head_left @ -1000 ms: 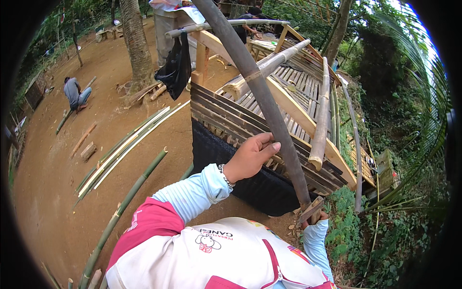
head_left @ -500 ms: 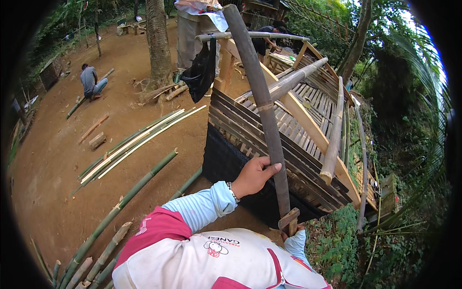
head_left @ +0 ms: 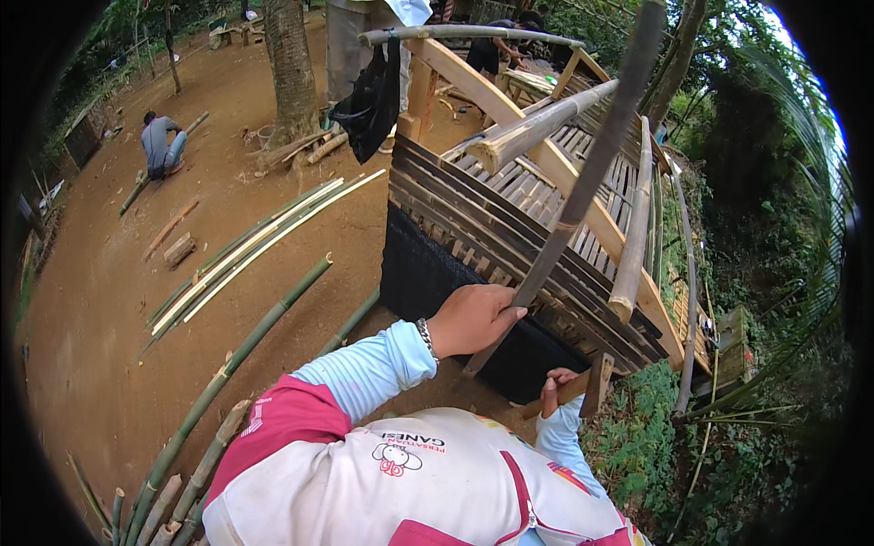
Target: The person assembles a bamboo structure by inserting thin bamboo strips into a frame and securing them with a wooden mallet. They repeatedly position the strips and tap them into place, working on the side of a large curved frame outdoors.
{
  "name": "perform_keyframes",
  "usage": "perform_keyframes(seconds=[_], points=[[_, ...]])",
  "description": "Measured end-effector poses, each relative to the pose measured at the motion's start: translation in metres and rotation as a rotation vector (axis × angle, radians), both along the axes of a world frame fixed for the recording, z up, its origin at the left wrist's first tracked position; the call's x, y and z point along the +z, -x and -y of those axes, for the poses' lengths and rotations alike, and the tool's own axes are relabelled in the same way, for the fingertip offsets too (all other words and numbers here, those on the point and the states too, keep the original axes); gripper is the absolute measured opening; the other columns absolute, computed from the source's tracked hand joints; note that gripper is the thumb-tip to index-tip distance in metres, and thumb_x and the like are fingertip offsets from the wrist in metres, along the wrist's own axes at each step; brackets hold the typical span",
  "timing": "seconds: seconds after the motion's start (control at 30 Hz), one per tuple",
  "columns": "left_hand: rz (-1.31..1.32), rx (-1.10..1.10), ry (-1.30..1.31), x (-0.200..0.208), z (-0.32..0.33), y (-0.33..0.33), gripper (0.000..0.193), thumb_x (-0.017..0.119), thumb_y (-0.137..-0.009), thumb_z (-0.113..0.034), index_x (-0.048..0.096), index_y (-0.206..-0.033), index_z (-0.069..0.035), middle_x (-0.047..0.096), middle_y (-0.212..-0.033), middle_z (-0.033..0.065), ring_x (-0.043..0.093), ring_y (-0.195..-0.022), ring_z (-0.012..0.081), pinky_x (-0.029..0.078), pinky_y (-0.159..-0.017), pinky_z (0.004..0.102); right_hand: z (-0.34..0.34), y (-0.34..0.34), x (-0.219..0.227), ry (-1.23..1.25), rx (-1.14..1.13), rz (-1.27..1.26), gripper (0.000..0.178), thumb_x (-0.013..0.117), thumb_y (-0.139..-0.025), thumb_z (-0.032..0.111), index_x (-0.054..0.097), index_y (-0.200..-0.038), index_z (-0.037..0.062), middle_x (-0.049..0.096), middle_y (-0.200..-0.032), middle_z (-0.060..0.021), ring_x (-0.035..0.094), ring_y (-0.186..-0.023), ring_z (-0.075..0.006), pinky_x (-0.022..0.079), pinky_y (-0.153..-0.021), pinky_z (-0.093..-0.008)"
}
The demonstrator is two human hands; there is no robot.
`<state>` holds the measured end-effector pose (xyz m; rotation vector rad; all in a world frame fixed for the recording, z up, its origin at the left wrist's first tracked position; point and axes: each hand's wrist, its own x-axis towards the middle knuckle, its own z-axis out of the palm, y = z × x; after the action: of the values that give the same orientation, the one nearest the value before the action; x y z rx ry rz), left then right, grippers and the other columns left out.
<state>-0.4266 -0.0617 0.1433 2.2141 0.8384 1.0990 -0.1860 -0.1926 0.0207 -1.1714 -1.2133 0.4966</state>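
My left hand (head_left: 472, 320) is closed around a long, dark split-bamboo slat (head_left: 589, 182) near its lower part. The slat slants up to the right, and its lower end hangs below my hand. My right hand (head_left: 557, 389), lower and to the right, grips a wooden mallet (head_left: 597, 385) by its handle, its head beside the fingers. The mallet is apart from the slat. Just beyond my hands stands a bamboo frame with slatted side (head_left: 455, 214), its lower part covered by black netting (head_left: 414, 273).
Thick bamboo poles (head_left: 232, 369) lie at left, with thin split strips (head_left: 264, 246) farther out. A person (head_left: 164, 146) crouches at far left; another (head_left: 496, 50) works behind the frame. A black plastic bag (head_left: 369, 105) hangs at its corner. Greenery (head_left: 637, 446) borders the right.
The slat has tilted to the right, and its lower end has swung left. My right hand has moved up with the mallet, which has come away from the slat.
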Motion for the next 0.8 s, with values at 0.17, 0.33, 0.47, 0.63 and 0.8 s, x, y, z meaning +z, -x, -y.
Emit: perform_keyframes(seconds=[0.17,0.33,0.47,0.63,0.8], points=[[-0.233,-0.055,-0.217,-0.008,0.019,-0.016,0.019,0.063,-0.086,-0.025,0.060,-0.079,-0.007,0.060,-0.071,0.0098,0.063,-0.069,0.0309,0.050,-0.059,0.0405,-0.020,0.044,0.083,-0.072,0.059,-0.487,0.040,0.070,-0.082,0.001,0.047,-0.113,0.0087,0.054,-0.101,-0.0062,0.051,-0.060,-0.0111,0.046,-0.052,-0.0263],[-0.481,-0.125,-0.322,-0.018,0.027,-0.032,0.009,0.064,-0.078,-0.017,0.062,-0.079,-0.008,0.062,-0.071,0.0071,0.066,-0.068,0.0246,0.053,-0.058,0.0376,-0.018,0.031,0.076,-0.074,0.057,-0.784,0.042,0.072,-0.083,0.004,0.046,-0.115,0.0110,0.054,-0.099,-0.0023,0.051,-0.058,-0.0112,0.047,-0.052,-0.0295],[-0.637,-0.271,-0.266,-0.016,0.030,-0.043,0.014,0.062,-0.076,-0.016,0.065,-0.086,-0.007,0.065,-0.073,0.0067,0.068,-0.069,0.0231,0.054,-0.056,0.0375,-0.023,0.042,0.088,0.052,-0.188,-0.864,0.027,0.068,-0.090,0.018,0.048,-0.105,0.0106,0.055,-0.088,-0.0025,0.047,-0.057,-0.0094,0.045,-0.053,-0.0289],[-0.213,-0.232,-0.116,-0.016,0.048,-0.037,0.023,0.065,-0.081,-0.025,0.070,-0.093,-0.007,0.070,-0.084,0.0092,0.069,-0.078,0.0240,0.053,-0.065,0.0371,-0.023,0.004,0.094,0.143,-0.107,-1.061,0.035,0.068,-0.089,0.039,0.053,-0.090,0.0082,0.046,-0.063,-0.0008,0.044,-0.056,-0.0093,0.044,-0.055,-0.0257],[-0.002,-0.553,0.678,-0.059,0.052,0.018,0.036,0.060,-0.093,-0.036,0.067,-0.107,-0.004,0.068,-0.087,0.0079,0.065,-0.079,0.0204,0.050,-0.071,0.0338,-0.026,-0.054,0.079,0.129,-0.264,-1.163,0.046,0.072,-0.082,0.049,0.053,-0.087,0.0079,0.043,-0.055,-0.0002,0.043,-0.049,-0.0113,0.043,-0.047,-0.0257]])
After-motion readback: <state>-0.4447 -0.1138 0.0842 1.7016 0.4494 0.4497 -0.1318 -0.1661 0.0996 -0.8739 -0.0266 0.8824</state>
